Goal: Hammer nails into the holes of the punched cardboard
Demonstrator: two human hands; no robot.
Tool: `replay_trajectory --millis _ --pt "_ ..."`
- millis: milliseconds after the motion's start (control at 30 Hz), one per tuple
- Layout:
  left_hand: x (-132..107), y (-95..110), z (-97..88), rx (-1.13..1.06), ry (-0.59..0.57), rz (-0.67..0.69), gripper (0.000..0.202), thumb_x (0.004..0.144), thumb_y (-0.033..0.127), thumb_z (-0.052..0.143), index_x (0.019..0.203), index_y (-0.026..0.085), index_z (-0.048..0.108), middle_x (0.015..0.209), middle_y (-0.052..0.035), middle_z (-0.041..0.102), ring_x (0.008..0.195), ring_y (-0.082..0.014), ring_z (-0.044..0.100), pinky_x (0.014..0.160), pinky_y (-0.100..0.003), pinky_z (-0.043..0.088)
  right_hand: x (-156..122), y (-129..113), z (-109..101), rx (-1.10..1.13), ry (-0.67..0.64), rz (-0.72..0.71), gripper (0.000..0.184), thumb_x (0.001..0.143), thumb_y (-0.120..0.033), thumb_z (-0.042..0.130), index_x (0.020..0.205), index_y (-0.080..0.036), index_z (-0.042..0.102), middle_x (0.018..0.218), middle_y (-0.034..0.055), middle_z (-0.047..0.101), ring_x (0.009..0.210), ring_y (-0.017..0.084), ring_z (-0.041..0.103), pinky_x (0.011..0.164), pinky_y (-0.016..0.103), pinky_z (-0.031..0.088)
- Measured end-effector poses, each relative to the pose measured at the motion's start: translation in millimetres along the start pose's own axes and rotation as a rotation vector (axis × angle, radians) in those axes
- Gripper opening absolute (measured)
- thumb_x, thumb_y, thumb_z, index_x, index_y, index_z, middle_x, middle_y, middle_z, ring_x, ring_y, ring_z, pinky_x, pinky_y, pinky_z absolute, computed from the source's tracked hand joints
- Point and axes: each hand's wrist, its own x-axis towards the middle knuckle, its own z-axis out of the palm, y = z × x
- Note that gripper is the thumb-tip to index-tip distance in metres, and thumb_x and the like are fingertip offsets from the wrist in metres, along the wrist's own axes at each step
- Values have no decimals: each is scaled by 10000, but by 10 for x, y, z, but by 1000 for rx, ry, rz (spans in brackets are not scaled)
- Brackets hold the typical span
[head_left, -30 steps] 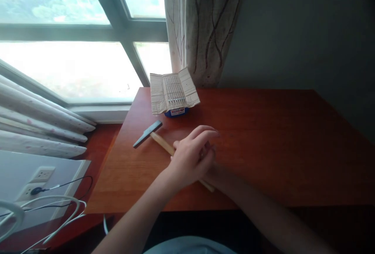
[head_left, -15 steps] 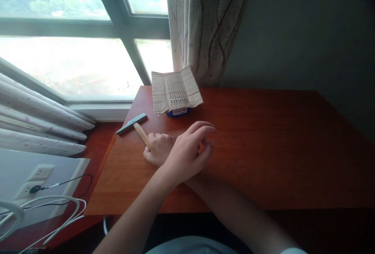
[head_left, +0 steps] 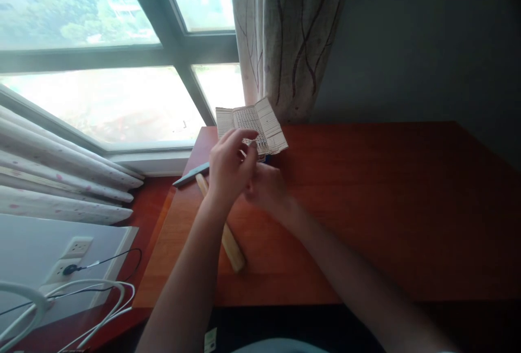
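Note:
My left hand (head_left: 231, 165) is raised over the table in front of the cardboard. Its thumb and fingertips are brought together in a pinch; what lies between them is too small to make out. Just to its right and lower is my right hand (head_left: 266, 187), its fingers curled but blurred by motion and partly hidden behind the left. A hammer with a grey metal head (head_left: 190, 175) and a wooden handle (head_left: 233, 249) lies on the table, crossed by my left forearm. Behind my hands a creased cardboard sheet (head_left: 274, 130) with rows of small holes rests on a blue box (head_left: 265, 158).
The reddish wooden table (head_left: 366, 206) reaches far to the right. A window (head_left: 101, 103) and curtains (head_left: 297, 32) stand behind and to the left. Sockets (head_left: 77, 248) and white cables (head_left: 109, 309) are low at the left, beyond the table's edge.
My right hand has let go of the hammer handle and moved right and up. My left hand has moved left and up, towards the cardboard. The hammer now lies free.

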Motion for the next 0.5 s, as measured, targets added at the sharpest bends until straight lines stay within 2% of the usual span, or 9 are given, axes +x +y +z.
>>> replay_trajectory --millis 67,167,267,400,500 --pt "113 -166 -8 60 63 -46 167 920 238 599 1023 202 726 1003 -53 700 747 -172 634 739 -319 485 59 90 -309 -200 156 -110 118 936 -315 544 867 -230 588 982 106 664 1036 305 588 947 435 436" --pt "142 -360 20 152 42 -71 165 895 242 621 1018 205 726 977 -56 699 758 -187 628 740 -323 473 229 137 -633 -507 325 -304 175 959 -243 483 983 -201 651 1028 120 684 1041 297 580 954 432 436" --pt "75 -442 43 259 -16 -59 198 887 239 616 1054 205 718 995 -66 709 796 -210 644 767 -335 490 425 151 -750 -605 246 -338 184 921 -198 556 1047 -183 688 1120 115 708 1111 296 575 992 428 440" --pt "20 -472 52 438 -50 -18 235 895 232 600 1107 200 697 1062 -86 726 963 -269 665 894 -394 504 552 218 -772 -650 63 -270 249 874 -217 668 1112 -165 716 1201 117 711 1177 300 573 1020 430 452" --pt "20 -510 68 482 -75 29 261 908 235 601 1155 208 681 1156 -95 725 1102 -304 642 971 -431 484 553 270 -817 -673 46 -240 265 858 -224 706 1112 -155 726 1193 128 707 1148 294 587 1022 425 457"
